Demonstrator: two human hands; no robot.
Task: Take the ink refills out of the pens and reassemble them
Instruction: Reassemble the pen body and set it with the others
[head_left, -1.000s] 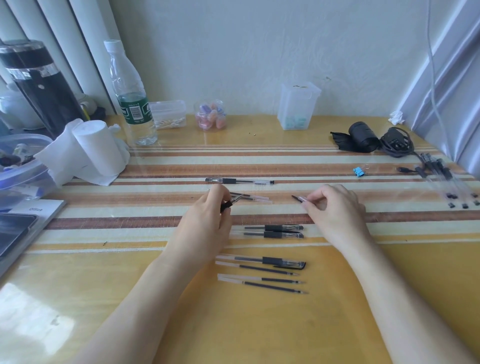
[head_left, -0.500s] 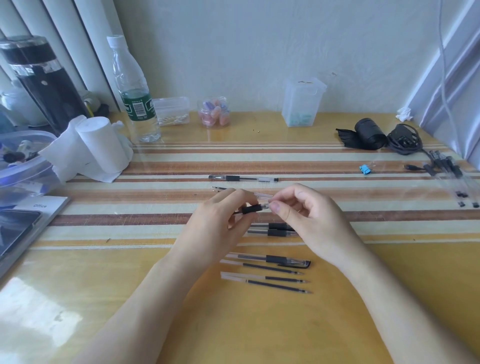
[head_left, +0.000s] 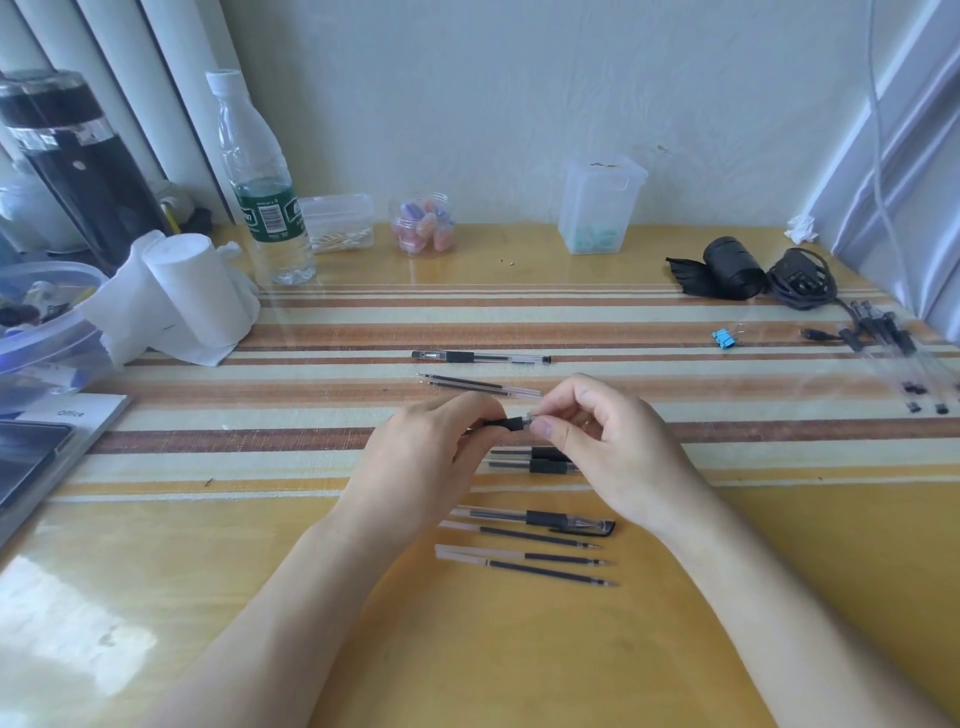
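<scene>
Striped yellow desk (head_left: 727, 623) under a pale wall. Mid-desk, left hand (head_left: 426, 457) and right hand (head_left: 613, 447) meet, fingers (head_left: 543, 427) pinching one pen (head_left: 511, 422), apparently twisting its tip end. Next: separate it and draw the ink out. Spare refills (head_left: 540, 566) lie toward the front edge.

Glossy yellow table (head_left: 675, 649) showing striped band (head_left: 727, 312) across middle.
Assembled pen (head_left: 480, 357) lying on stripes, two refills (head_left: 478, 385) lying just nearer.
Two pens (head_left: 545, 460) lying side by side, partly hidden.
Capped pen (head_left: 540, 518) lying on yellow part, three refills (head_left: 540, 557) lying parallel just nearer.
Water bottle (head_left: 265, 208), clear box (head_left: 337, 223), jar (head_left: 423, 226) and translucent tub (head_left: 600, 208) standing along back.
Tissue roll (head_left: 192, 291) and booklet (head_left: 67, 421) sitting left.
Black roll (head_left: 732, 267), cable bundle (head_left: 800, 280), blue binder clip (head_left: 723, 338) and more pens (head_left: 883, 338) lying right.
</scene>
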